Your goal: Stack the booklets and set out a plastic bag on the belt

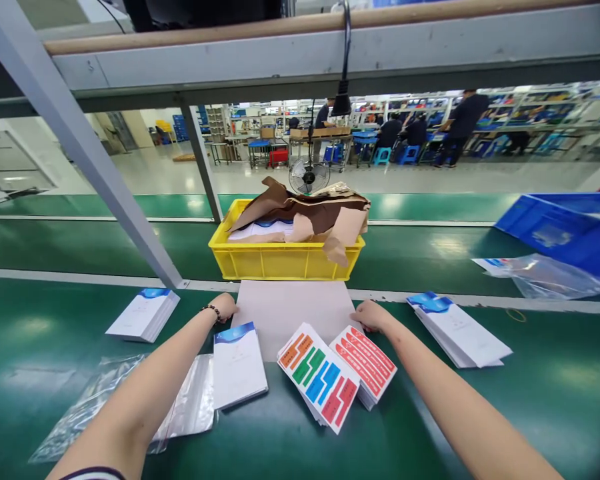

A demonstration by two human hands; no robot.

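Observation:
Both my hands grip a pale grey sheet of cardboard [293, 308] lying flat on the green table. My left hand [224, 307] is closed on its left edge, and a bead bracelet sits on that wrist. My right hand [369, 315] is closed on its right edge. Just in front of the sheet lie a white booklet with a blue corner [239, 365], a stack of colourful sticker sheets [319, 377] and a stack of red label sheets [366, 361].
A yellow crate [285, 259] with crumpled brown paper stands behind the sheet. White booklet stacks lie at the left [144, 315] and right [457, 329]. Clear plastic bags [187, 407] lie near my left arm. A blue bin [565, 230] and plastic wrap sit far right. People work in the background.

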